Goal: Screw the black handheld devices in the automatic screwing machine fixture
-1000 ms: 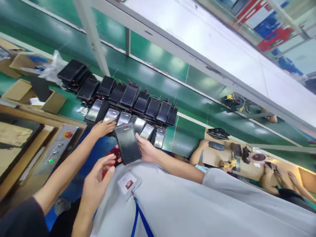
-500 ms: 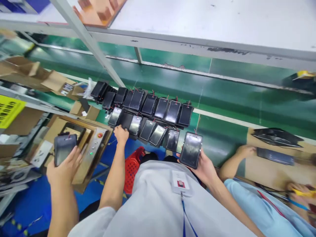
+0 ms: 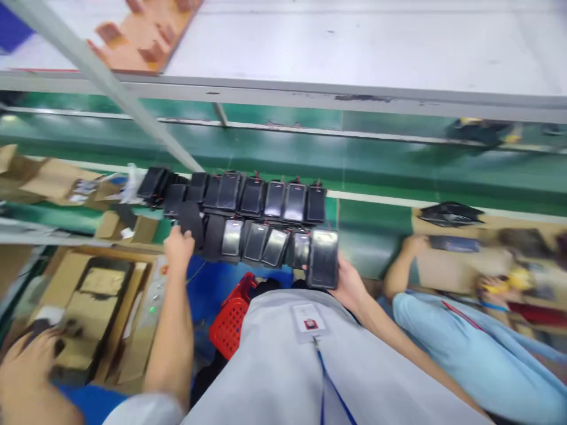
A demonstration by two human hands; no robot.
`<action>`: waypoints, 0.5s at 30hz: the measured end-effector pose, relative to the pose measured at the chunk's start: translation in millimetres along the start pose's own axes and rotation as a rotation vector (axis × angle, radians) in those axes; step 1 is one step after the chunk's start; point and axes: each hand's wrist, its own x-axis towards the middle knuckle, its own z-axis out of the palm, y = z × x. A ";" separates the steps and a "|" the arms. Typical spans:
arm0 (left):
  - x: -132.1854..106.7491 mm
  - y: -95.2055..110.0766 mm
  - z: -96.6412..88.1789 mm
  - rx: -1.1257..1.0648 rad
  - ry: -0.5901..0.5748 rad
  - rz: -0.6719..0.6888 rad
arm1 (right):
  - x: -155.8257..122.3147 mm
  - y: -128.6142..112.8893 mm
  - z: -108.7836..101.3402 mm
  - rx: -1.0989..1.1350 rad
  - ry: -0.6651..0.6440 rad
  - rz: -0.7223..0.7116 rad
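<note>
Two rows of black phones (image 3: 266, 200) with red tabs lie side by side at the near edge of a green conveyor belt (image 3: 381, 168). My left hand (image 3: 178, 248) is at the left end of the front row. Its fingers curl on a dark phone (image 3: 191, 221) that stands tilted above the others. My right hand (image 3: 349, 284) grips a glossy black phone (image 3: 323, 258), screen up, right beside the right end of the front row. My grey shirt and a badge on a blue lanyard (image 3: 308, 321) fill the lower middle.
A co-worker in a light blue shirt (image 3: 447, 333) sits at the right, one hand (image 3: 411, 245) on a cardboard-topped bench. Another person's blurred hand (image 3: 26, 360) is at the bottom left. A red basket (image 3: 233, 319), cardboard boxes (image 3: 95, 295) and a button panel (image 3: 153, 301) lie below the belt.
My right hand has brought its phone leftward to the end of the front row. My left hand has slid left along the row. The other person's hand has dropped to the lower left.
</note>
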 end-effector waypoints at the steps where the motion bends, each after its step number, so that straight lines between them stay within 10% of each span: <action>1: -8.4 4.6 16.1 -0.066 -0.040 0.015 | 2.9 1.8 6.0 0.016 -0.014 -0.004; 9: -153.8 56.7 206.4 -0.720 -0.819 0.065 | 28.6 -3.1 -12.0 -0.031 0.068 -0.238; 15: -199.9 85.3 266.1 -0.928 -1.115 -0.091 | 27.8 -23.3 -68.6 -0.125 0.336 -0.527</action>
